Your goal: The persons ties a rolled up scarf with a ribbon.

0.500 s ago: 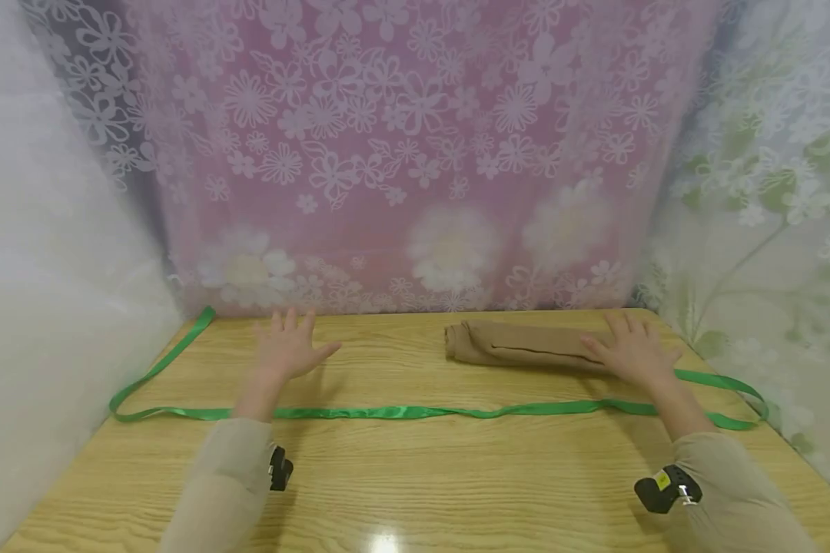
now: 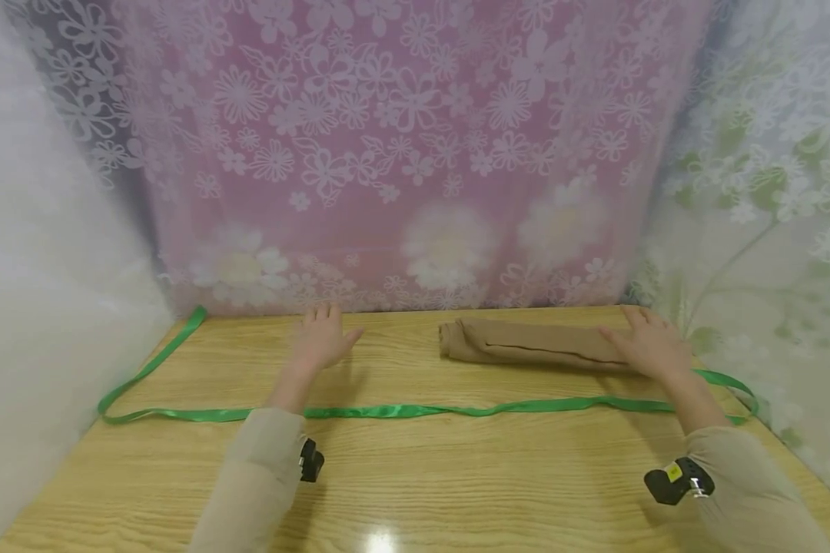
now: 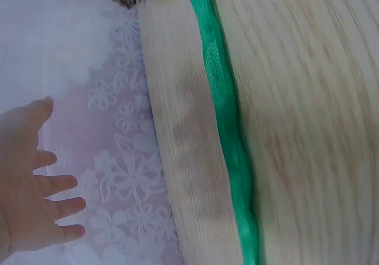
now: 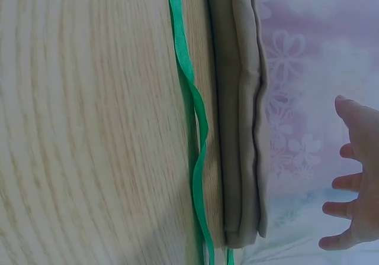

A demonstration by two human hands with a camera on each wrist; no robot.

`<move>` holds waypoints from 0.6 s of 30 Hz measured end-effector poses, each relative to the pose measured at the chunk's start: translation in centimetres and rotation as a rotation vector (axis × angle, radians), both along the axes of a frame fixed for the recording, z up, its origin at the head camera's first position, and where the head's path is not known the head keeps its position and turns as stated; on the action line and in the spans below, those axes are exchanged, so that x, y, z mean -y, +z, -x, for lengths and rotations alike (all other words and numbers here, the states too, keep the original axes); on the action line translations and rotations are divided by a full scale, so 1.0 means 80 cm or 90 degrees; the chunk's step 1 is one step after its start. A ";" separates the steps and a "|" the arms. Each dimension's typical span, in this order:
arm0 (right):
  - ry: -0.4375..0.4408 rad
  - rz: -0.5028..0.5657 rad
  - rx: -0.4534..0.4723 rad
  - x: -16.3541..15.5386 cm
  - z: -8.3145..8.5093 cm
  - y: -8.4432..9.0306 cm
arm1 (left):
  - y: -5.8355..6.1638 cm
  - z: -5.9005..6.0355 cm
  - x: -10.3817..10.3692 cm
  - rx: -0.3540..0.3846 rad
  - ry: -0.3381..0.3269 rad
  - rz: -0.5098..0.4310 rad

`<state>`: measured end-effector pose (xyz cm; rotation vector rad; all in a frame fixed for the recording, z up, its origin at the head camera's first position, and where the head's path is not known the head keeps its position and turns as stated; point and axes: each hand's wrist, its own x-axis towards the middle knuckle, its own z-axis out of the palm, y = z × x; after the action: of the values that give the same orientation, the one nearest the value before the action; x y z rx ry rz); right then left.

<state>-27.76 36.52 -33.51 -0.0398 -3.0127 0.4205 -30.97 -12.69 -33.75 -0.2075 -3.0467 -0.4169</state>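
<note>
Reaching: left hand (image 2: 323, 339) and right hand (image 2: 655, 347) extend over the table (image 2: 470, 491), fingers loose and parted, both grasping nothing.
Left hand: at 10 o'clock from the table's middle; its outer edge smears in the head view, and the left wrist view cuts off its palm at 9 o'clock.
Right hand: between 2 and 3 o'clock, covering the cloth's right end in the head view; the right wrist view shows a gap between them, the palm cut off there.
Cloth (image 2: 526, 338): brown, folded into a long bundle, lying at 2 o'clock beyond the ribbon.
Ribbon (image 2: 394, 412): green, running from 9 to 3 o'clock, one end up at 10; both arms (image 2: 290, 392) hide pieces, and its other end cannot be made out.
Sleeves (image 2: 249, 484): beige, cut off at 7 and 5 o'clock.
Curtain (image 2: 360, 153): pink, flowered, at 12 o'clock, its top out of frame, its lowest large blooms hazy.
</note>
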 end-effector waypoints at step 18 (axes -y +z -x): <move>-0.010 0.029 -0.032 -0.043 -0.006 -0.010 | -0.007 0.016 -0.085 -0.078 0.018 -0.056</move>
<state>-27.32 39.99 -34.29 -0.0552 -2.9507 0.4815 -32.28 -5.90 -34.29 -0.1773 -2.9006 -0.5151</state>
